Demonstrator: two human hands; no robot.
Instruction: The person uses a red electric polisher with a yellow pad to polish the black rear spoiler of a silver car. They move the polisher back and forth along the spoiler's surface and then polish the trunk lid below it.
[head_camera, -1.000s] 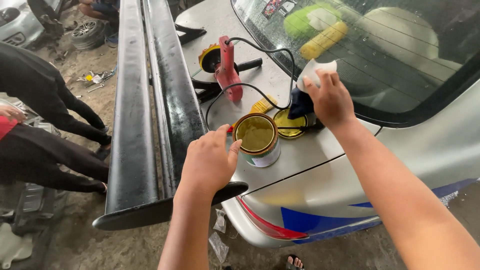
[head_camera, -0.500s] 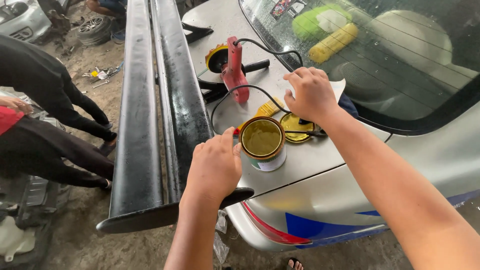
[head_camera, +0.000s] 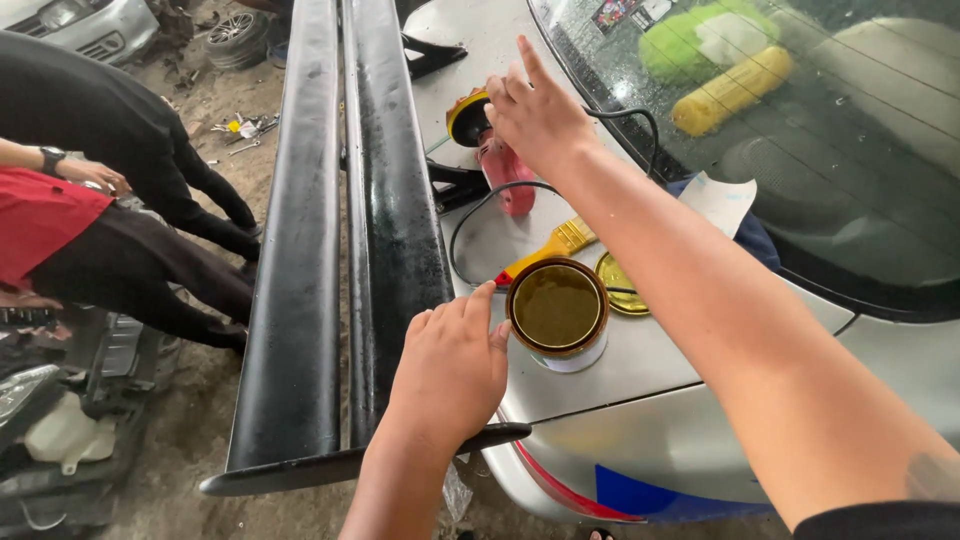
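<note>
The left hand (head_camera: 450, 365) rests knuckles-up beside a round metal can (head_camera: 557, 312), its fingers (head_camera: 480, 300) loosely curled, fingertips touching the can's rim; they grip nothing. The can stands upright and open on the smooth silver trunk lid (head_camera: 640, 370), full of a murky olive-brown liquid; its flat gold lid (head_camera: 620, 285) lies just behind it. A yellow-bristled brush (head_camera: 560, 242) with a red handle lies flat next to the can, half under the right forearm.

The right hand (head_camera: 540, 115) hovers open over a red polisher (head_camera: 505, 170) — fingers spread wide, holding nothing; the polisher's yellow round pad (head_camera: 465, 115) shows at its left, and a thin black cord (head_camera: 470, 215) loops across the metal. A long glossy black spoiler (head_camera: 345, 250) — two parallel blades — runs along the trunk's edge. Behind the rear glass (head_camera: 850, 180) sit a fuzzy green mitt (head_camera: 680, 50) and a yellow ribbed one (head_camera: 730, 90). Other people in black and red crouch at left on the dirt floor (head_camera: 200, 420).
</note>
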